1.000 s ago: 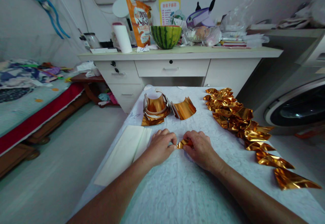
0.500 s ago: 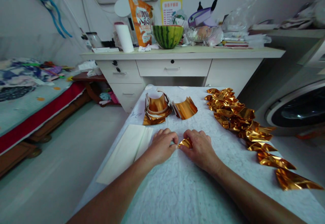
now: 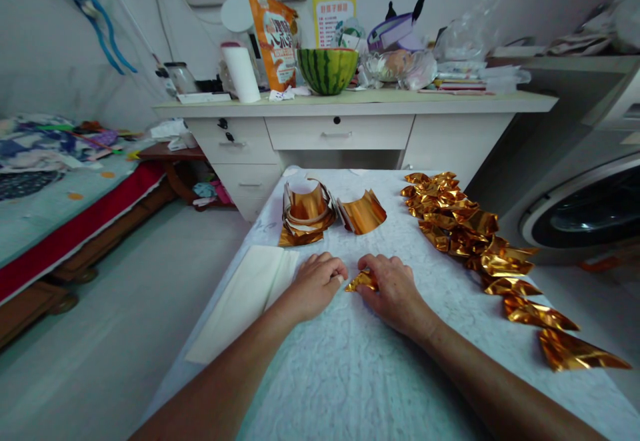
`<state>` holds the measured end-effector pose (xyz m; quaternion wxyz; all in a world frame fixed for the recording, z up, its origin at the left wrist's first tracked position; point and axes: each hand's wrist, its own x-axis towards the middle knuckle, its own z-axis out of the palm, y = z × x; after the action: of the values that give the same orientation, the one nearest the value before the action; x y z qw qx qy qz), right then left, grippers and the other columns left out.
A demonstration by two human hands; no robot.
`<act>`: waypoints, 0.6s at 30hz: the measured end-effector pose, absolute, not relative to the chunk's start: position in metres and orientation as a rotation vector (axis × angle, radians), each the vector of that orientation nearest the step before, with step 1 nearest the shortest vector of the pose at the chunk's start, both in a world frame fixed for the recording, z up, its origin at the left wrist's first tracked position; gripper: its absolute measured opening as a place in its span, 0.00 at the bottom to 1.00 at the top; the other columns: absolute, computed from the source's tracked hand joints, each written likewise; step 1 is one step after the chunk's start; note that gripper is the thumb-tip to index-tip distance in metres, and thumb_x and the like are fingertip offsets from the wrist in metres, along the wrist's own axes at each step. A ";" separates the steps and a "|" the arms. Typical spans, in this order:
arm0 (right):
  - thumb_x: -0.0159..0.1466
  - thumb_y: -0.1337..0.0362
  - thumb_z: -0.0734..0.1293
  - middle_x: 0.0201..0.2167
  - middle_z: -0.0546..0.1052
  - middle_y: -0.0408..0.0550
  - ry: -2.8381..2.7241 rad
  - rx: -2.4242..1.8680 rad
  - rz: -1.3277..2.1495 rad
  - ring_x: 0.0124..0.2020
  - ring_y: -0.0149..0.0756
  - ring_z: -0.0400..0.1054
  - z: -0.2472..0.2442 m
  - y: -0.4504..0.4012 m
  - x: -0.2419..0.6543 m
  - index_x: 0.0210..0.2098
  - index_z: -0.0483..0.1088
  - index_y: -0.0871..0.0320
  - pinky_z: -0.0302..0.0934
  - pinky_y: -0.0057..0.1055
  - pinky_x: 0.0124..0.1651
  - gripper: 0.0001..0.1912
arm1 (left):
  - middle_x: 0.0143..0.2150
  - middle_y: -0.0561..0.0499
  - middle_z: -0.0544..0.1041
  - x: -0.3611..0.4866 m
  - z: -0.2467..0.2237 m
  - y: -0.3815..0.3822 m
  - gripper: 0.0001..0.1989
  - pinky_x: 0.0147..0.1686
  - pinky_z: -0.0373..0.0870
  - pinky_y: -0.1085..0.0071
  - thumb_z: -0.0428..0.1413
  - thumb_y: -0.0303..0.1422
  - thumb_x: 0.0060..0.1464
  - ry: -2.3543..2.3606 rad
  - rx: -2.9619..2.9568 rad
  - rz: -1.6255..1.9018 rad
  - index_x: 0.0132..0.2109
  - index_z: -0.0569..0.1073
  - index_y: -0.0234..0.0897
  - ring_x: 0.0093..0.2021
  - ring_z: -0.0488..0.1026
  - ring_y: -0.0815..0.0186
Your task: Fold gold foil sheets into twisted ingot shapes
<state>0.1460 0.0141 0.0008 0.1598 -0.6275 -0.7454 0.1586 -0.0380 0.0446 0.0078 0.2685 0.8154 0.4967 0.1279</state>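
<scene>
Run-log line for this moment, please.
right hand: holding small pointed gold foil piece | left hand: beside it | beyond hands: curved gold foil sheets | table's right: crumpled gold foil pieces

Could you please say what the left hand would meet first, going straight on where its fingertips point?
The left hand would probably meet the foil in the right hand, though depth is unclear.

One left hand (image 3: 316, 285) and one right hand (image 3: 393, 289); one small foil piece (image 3: 359, 282); at least two curled foil bundles (image 3: 366, 214); more than ten twisted foil pieces (image 3: 543, 314), overlapping too much for an exact count; one watermelon half (image 3: 327, 73); one orange pouch (image 3: 279, 44); one white roll (image 3: 241, 74); one jar (image 3: 182, 79); one washing machine (image 3: 575, 134); one bed (image 3: 55, 227).
</scene>
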 end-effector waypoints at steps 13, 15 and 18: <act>0.59 0.66 0.67 0.42 0.73 0.47 -2.102 -1.761 0.487 0.43 0.43 0.63 0.003 0.014 0.149 0.51 0.67 0.51 0.49 0.35 0.43 0.20 | 0.43 0.53 0.70 -0.023 0.011 0.033 0.04 0.45 0.58 0.64 0.55 0.33 0.55 1.522 2.211 0.270 0.39 0.70 0.44 0.48 0.64 0.58; 0.58 0.67 0.67 0.42 0.72 0.48 -2.100 -1.765 0.497 0.43 0.42 0.64 0.003 0.015 0.149 0.53 0.66 0.50 0.50 0.34 0.43 0.22 | 0.44 0.53 0.70 -0.023 0.011 0.034 0.04 0.46 0.59 0.63 0.55 0.32 0.55 1.520 2.207 0.261 0.40 0.70 0.44 0.48 0.64 0.58; 0.58 0.69 0.67 0.42 0.70 0.47 -2.095 -1.757 0.519 0.43 0.41 0.64 0.001 0.017 0.152 0.55 0.64 0.48 0.52 0.35 0.44 0.26 | 0.44 0.53 0.70 -0.024 0.011 0.034 0.05 0.46 0.58 0.63 0.54 0.32 0.55 1.519 2.195 0.265 0.40 0.70 0.45 0.49 0.64 0.58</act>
<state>0.1520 0.0168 0.0009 0.1783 -0.6213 -0.7406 0.1835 -0.0241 0.0335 0.0110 0.2273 0.7968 0.5515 0.0963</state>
